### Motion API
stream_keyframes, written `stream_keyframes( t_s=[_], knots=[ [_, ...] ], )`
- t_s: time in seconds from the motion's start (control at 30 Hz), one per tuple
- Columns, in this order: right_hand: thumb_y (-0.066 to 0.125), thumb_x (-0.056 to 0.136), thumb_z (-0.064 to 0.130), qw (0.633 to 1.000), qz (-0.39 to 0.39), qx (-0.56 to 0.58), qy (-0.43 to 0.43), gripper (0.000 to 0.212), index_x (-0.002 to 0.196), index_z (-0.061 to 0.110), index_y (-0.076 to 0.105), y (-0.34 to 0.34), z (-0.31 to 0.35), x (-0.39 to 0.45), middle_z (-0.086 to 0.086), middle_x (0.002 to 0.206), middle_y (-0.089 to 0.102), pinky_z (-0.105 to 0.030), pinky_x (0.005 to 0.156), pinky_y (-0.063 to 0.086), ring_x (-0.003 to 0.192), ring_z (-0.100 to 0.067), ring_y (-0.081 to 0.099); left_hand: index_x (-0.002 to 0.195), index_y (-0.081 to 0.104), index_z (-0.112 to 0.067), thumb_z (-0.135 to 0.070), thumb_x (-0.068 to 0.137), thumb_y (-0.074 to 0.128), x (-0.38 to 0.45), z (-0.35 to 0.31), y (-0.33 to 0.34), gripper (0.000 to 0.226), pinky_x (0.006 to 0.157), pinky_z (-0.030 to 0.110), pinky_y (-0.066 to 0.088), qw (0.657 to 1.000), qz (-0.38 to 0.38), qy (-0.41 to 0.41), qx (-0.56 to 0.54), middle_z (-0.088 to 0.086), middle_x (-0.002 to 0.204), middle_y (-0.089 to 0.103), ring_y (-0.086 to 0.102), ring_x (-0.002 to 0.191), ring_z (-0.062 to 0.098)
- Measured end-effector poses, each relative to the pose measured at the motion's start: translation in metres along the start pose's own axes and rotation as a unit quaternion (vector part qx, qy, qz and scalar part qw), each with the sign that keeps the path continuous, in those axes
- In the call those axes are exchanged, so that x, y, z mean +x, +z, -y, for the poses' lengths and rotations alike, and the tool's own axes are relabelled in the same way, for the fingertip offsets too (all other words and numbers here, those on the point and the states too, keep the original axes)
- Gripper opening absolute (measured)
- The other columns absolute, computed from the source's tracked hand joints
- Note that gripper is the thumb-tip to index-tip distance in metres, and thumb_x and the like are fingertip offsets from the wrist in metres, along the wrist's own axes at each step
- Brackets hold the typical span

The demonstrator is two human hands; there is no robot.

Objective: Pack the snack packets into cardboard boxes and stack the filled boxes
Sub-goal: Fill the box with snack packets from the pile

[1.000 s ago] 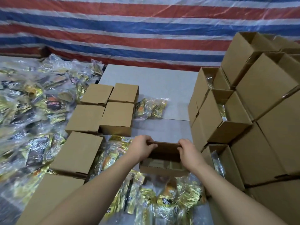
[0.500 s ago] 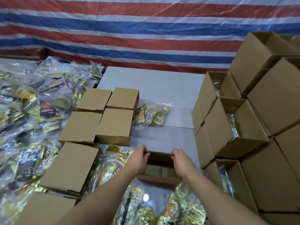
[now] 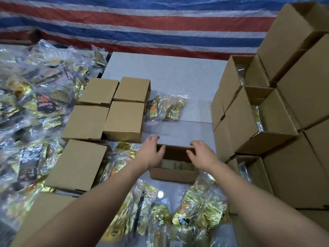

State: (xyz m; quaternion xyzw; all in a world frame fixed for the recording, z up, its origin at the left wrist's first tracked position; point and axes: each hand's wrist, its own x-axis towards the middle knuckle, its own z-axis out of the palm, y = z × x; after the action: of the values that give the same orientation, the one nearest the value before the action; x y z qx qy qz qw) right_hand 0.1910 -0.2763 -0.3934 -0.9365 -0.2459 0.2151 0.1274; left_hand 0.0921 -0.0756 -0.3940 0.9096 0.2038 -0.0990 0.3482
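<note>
We rest our left hand point(image 3: 152, 154) and right hand point(image 3: 201, 154), fingers loosely spread, on the open cardboard box point(image 3: 174, 172), apparently gripping nothing, beside the stacked boxes point(image 3: 263, 125).

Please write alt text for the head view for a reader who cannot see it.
Both the left hand and the right hand rest on the far rim of an open cardboard box on a grey table. Closed boxes and snack packets lie left; stacked boxes stand right.
</note>
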Motion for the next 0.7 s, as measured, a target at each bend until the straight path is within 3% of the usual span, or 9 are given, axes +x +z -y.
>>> stream_keyframes(
  t_s=[0.13,0.23,0.3,0.37,0.47,0.57,0.63,0.7],
  knots=[
    [0.049,0.100,0.042,1.000,-0.022,0.007,-0.009,0.047,0.137,0.012,0.050,-0.007,-0.006,-0.006,-0.009,0.131,0.053,-0.043,0.101,0.045,0.120,-0.028,0.053,0.144,0.043,-0.005,-0.036,0.102,0.048,-0.019,-0.012,-0.013,0.052,0.113,0.033,0.031,0.994,-0.092,0.062,-0.012,0.012,0.145,0.046,0.043,0.134,0.025],
    [0.049,0.101,0.039,0.998,-0.047,0.036,-0.001,0.046,0.137,0.010,0.051,-0.011,-0.006,-0.013,-0.010,0.134,0.052,-0.044,0.104,0.043,0.125,-0.029,0.050,0.130,0.056,-0.004,-0.031,0.100,0.052,-0.047,-0.022,-0.009,0.041,0.104,0.035,0.041,0.970,-0.186,0.159,0.014,0.012,0.127,0.058,0.053,0.119,0.024],
    [0.049,0.101,0.036,0.997,-0.057,0.044,0.002,0.045,0.136,0.009,0.051,-0.013,-0.005,-0.017,-0.011,0.135,0.051,-0.044,0.105,0.042,0.126,-0.029,0.049,0.121,0.060,-0.007,-0.032,0.098,0.052,-0.068,-0.027,0.007,0.035,0.097,0.035,0.046,0.958,-0.181,0.221,0.028,0.008,0.117,0.061,0.056,0.109,0.021],
    [0.049,0.101,0.035,0.997,-0.062,0.050,0.003,0.044,0.136,0.008,0.051,-0.014,-0.004,-0.023,-0.011,0.134,0.051,-0.045,0.106,0.041,0.127,-0.030,0.048,0.111,0.063,-0.009,-0.036,0.098,0.048,-0.086,-0.024,0.031,0.034,0.090,0.035,0.049,0.953,-0.121,0.272,0.052,0.005,0.107,0.062,0.057,0.100,0.020],
    [0.049,0.101,0.032,0.995,-0.076,0.060,0.002,0.041,0.133,0.008,0.053,-0.014,0.000,-0.031,-0.012,0.132,0.051,-0.045,0.105,0.041,0.125,-0.030,0.049,0.102,0.065,-0.011,-0.043,0.099,0.046,-0.101,-0.005,0.067,0.038,0.082,0.039,0.048,0.948,0.032,0.292,0.120,0.005,0.096,0.061,0.056,0.091,0.021],
    [0.049,0.101,0.030,0.993,-0.093,0.077,-0.003,0.038,0.131,0.007,0.054,-0.014,0.001,-0.044,-0.012,0.131,0.052,-0.043,0.105,0.041,0.123,-0.030,0.050,0.119,0.060,-0.012,-0.057,0.092,0.054,-0.109,0.023,0.095,0.053,0.094,0.038,0.044,0.929,0.174,0.244,0.219,0.009,0.113,0.060,0.054,0.105,0.026],
    [0.048,0.102,0.032,0.992,-0.095,0.089,0.006,0.042,0.136,0.008,0.051,-0.014,0.000,-0.055,-0.010,0.138,0.049,-0.041,0.107,0.040,0.127,-0.028,0.049,0.135,0.049,-0.010,-0.064,0.085,0.062,-0.114,0.040,0.108,0.074,0.108,0.042,0.037,0.896,0.256,0.213,0.294,0.013,0.130,0.053,0.048,0.119,0.030],
    [0.047,0.102,0.032,0.991,-0.094,0.094,0.007,0.043,0.139,0.010,0.050,-0.012,0.000,-0.064,-0.007,0.141,0.048,-0.039,0.107,0.039,0.128,-0.025,0.048,0.148,0.034,-0.010,-0.070,0.079,0.065,-0.118,0.050,0.118,0.097,0.118,0.045,0.025,0.872,0.291,0.203,0.337,0.014,0.147,0.040,0.038,0.134,0.032]
  ],
)
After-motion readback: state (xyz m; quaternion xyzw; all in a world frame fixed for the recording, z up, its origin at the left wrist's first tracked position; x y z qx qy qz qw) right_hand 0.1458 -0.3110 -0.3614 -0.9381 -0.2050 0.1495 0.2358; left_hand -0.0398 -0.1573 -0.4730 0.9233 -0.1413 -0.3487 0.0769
